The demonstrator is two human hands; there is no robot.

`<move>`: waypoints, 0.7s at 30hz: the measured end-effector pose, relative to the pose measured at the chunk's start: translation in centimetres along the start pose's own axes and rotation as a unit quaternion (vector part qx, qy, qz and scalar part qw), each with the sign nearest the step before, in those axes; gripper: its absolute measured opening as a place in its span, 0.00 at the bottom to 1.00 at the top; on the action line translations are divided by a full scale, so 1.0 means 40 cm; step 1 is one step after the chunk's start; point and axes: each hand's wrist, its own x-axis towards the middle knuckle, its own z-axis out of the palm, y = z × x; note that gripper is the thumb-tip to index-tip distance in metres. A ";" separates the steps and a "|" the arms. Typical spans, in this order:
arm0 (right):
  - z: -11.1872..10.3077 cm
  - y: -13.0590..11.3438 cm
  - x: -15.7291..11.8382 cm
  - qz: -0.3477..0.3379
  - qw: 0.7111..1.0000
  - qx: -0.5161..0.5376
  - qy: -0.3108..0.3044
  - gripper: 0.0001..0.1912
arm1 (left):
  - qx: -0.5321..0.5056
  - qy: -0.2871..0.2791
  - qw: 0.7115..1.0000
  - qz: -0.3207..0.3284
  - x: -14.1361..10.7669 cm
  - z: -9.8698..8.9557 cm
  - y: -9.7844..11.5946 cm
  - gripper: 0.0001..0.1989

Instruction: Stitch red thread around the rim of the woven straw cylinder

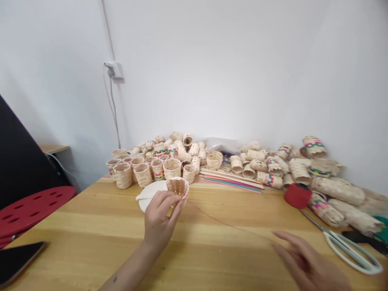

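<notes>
My left hand (162, 214) grips the near side of a small woven bamboo basket (177, 186), its mouth tilted towards me and its rim wrapped in reddish thread. From the rim a thin reddish thread (224, 221) stretches right across the table. At its other end is my right hand (306, 258), blurred by motion, with the thread running in between thumb and forefinger. Whether a needle is there I cannot tell. Partly behind my left hand lies a round white flat disc (147, 204) with a pale strip across it.
Several woven baskets (123, 176) stand at the back left, with more piled along the wall. Coloured flat strips (233, 184) lie at the back middle. On the right are a red thread spool (298, 195) and white-handled scissors (351, 250). A phone (20, 258) lies front left.
</notes>
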 end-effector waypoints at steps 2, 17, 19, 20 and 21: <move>0.068 -0.076 0.060 -0.020 0.998 0.055 -0.021 0.15 | -0.001 -0.001 1.000 0.023 -0.003 -0.003 0.003 0.04; 0.212 -0.240 0.138 -0.247 0.953 0.172 -0.025 0.14 | 0.001 -0.008 1.000 0.006 -0.005 -0.002 -0.006 0.05; 0.179 -0.230 0.116 -0.359 0.930 0.081 0.005 0.15 | 0.005 -0.008 1.000 -0.005 -0.003 -0.001 -0.006 0.05; 0.166 -0.225 0.105 -0.393 0.918 0.051 0.007 0.16 | 0.007 -0.007 1.000 -0.009 -0.003 -0.001 -0.007 0.05; 0.157 -0.218 0.095 -0.414 0.909 0.033 0.000 0.17 | 0.008 -0.006 1.000 -0.013 -0.003 0.001 -0.007 0.04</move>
